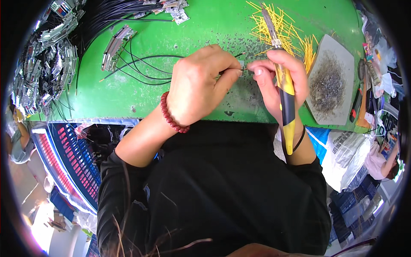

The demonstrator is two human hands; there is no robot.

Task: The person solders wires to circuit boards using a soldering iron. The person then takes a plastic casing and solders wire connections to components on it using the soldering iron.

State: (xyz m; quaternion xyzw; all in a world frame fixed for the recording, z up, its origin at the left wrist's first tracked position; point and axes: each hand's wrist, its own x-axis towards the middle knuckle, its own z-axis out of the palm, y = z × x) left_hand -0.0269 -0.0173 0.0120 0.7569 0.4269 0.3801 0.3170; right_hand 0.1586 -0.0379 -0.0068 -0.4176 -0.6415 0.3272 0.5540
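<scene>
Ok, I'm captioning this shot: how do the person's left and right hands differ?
The left hand has red beads at its wrist; the right hand has a thin black band. The right hand also holds a yellow-and-black soldering iron, while the left hand holds no such tool. Both hands are over the green table, close to each other.

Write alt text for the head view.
A person's right hand holds a yellow-and-black soldering iron over a green table, fingertips close to those of the left hand near a small pale piece. Black cables lie left; yellow sticks and a dark-smudged grey slab lie right.
</scene>
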